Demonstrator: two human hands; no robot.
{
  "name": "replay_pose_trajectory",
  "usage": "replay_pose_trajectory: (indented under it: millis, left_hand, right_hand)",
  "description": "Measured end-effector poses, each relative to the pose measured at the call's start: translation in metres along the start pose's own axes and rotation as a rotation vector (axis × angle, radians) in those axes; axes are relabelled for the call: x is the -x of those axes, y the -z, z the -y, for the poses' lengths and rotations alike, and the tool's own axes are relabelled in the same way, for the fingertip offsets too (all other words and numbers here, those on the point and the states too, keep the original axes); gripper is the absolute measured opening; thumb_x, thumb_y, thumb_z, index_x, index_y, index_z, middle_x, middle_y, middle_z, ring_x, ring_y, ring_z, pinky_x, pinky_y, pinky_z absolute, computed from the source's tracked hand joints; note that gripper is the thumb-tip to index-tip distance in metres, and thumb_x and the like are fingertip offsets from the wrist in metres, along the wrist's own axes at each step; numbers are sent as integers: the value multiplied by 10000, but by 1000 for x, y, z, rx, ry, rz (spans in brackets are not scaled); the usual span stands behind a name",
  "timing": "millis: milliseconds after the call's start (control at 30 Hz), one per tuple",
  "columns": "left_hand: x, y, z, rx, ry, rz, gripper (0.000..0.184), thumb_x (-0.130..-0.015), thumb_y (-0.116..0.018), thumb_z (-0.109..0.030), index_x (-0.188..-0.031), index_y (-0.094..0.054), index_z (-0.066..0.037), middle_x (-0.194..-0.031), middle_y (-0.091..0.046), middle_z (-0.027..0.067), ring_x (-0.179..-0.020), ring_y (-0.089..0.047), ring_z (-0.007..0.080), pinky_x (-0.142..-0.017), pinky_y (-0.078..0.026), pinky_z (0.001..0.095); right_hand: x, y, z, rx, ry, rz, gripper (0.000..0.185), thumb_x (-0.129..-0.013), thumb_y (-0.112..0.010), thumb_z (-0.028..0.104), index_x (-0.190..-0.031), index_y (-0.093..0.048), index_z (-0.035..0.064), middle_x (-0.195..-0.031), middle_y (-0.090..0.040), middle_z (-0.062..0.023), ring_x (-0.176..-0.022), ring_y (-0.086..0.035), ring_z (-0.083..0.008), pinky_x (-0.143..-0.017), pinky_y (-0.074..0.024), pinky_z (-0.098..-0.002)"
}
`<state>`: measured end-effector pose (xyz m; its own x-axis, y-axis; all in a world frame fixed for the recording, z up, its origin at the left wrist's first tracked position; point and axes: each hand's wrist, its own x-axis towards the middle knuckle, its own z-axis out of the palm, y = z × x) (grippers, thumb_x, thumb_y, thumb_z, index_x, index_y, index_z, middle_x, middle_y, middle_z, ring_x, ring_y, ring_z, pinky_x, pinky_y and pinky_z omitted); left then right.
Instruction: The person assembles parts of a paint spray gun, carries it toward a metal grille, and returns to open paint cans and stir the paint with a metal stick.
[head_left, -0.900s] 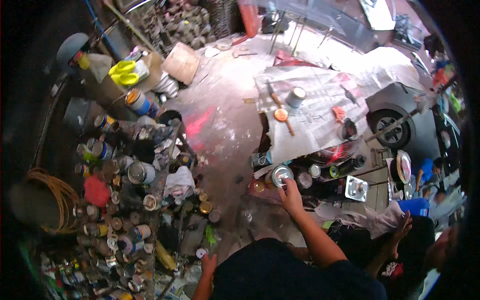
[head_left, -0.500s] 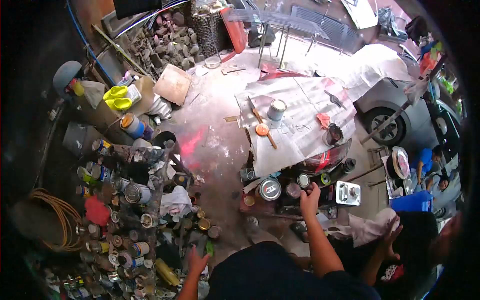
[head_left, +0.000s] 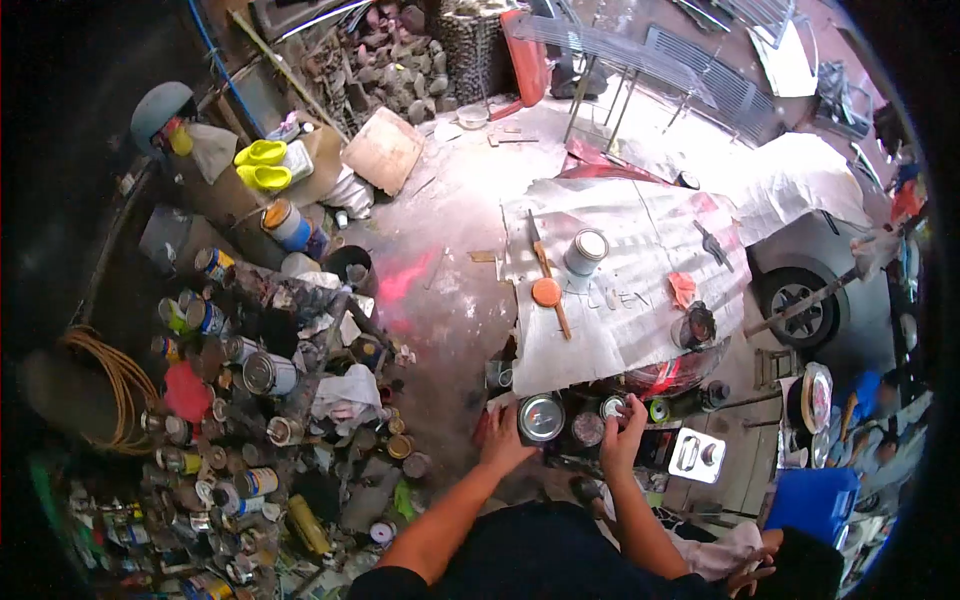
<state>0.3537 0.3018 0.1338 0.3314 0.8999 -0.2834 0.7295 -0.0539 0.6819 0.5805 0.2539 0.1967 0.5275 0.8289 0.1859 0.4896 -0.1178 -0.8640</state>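
My left hand [head_left: 505, 440] is at the left side of a round tin with a shiny lid [head_left: 541, 418], its fingers partly hidden beside the tin. My right hand [head_left: 622, 436] has its fingers curled around a small silver-lidded can [head_left: 613, 407]. Between the two stands a can with a dull, stained top [head_left: 587, 428]. Just beyond them lies a paper-covered surface [head_left: 590, 350] with an open can [head_left: 586, 250], a stick, and an orange-topped round thing [head_left: 546, 292] on it.
Crowded cans [head_left: 268, 373] and a white rag [head_left: 347, 393] fill the left side. A silver rectangular tin [head_left: 697, 455] and a blue box [head_left: 813, 502] are at the right. Another person's hand [head_left: 752, 574] shows at lower right. A grey car [head_left: 850, 290] stands beyond.
My left hand has come up from the lower left to the large tin. My right hand went from that tin to the small can and stays there. The camera view has shifted.
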Motion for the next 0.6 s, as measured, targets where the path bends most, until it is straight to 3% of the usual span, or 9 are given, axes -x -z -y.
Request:
replay_pose_trajectory:
  millis: [33, 133, 167, 267, 400, 433, 533, 600]
  left_hand:
    - [-7, -7, 1, 45, -51, -102, 1216, -600, -931, -468, -1561, -275, -116, -1560, -325, 234, -1479, -274, 409, -1177, -314, 523]
    - [-19, -1, -17, 43, 55, 18, 1221, -609, -908, -484, -1543, -256, -45, -1586, -322, 188, -1481, -253, 419, -1183, -291, 549]
    - [-25, -21, -10, 11, -13, -69, 1186, -604, -909, -468, -1527, -288, -57, -1563, -351, 202, -1461, -306, 400, -1171, -317, 523]
    - [-36, -31, -3, 98, -111, -40, 1133, -619, -902, -456, -1507, -310, -78, -1519, -392, 218, -1422, -354, 420, -1163, -328, 515]
    - [-19, -34, 0, 101, -364, -296, 1046, -619, -906, -409, -1452, -371, -70, -1462, -432, 224, -1397, -371, 442, -1171, -319, 507]
    - [-7, -26, -4, 120, -336, -188, 1058, -626, -908, -375, -1476, -351, -80, -1511, -413, 188, -1424, -354, 420, -1179, -316, 506]
    - [17, 0, -30, 58, -592, -302, 1070, -642, -903, -357, -1504, -326, -97, -1547, -401, 143, -1428, -357, 410, -1176, -322, 511]
    - [27, -4, -27, 92, -595, -250, 1000, -671, -888, -349, -1489, -369, -102, -1537, -429, 114, -1408, -392, 385, -1159, -344, 490]
  right_hand:
    - [-2, 1, 10, -14, 10, 10, 555, -896, -593, -51, -1419, -409, -14, -1354, -468, -187, -1126, -576, -271, -958, -491, -369]
    - [-12, -3, 36, -74, 52, 46, 528, -899, -578, -71, -1400, -427, 1, -1337, -483, -161, -1055, -603, -225, -900, -513, -340]
    - [-14, -2, 41, -92, 69, 65, 525, -898, -577, -75, -1396, -429, 2, -1332, -488, -157, -1048, -605, -219, -894, -514, -336]
    - [-15, 2, 48, -128, 134, 127, 553, -928, -560, -58, -1449, -394, 25, -1354, -513, -135, -1054, -592, -187, -888, -495, -315]
    - [-21, 4, 72, -166, 229, 121, 556, -929, -546, -68, -1454, -388, 28, -1358, -510, -150, -1048, -589, -192, -890, -493, -317]
    - [-22, 4, 79, -150, 254, 120, 561, -928, -550, -65, -1456, -384, 29, -1347, -511, -152, -1047, -588, -192, -895, -493, -321]
    - [-29, 5, 100, -95, 318, 133, 572, -926, -556, -63, -1461, -374, 28, -1329, -517, -149, -1049, -589, -195, -901, -493, -325]
    - [-36, 5, 108, -137, 315, 118, 562, -917, -569, -65, -1443, -388, 14, -1314, -517, -156, -1048, -596, -211, -905, -497, -335]
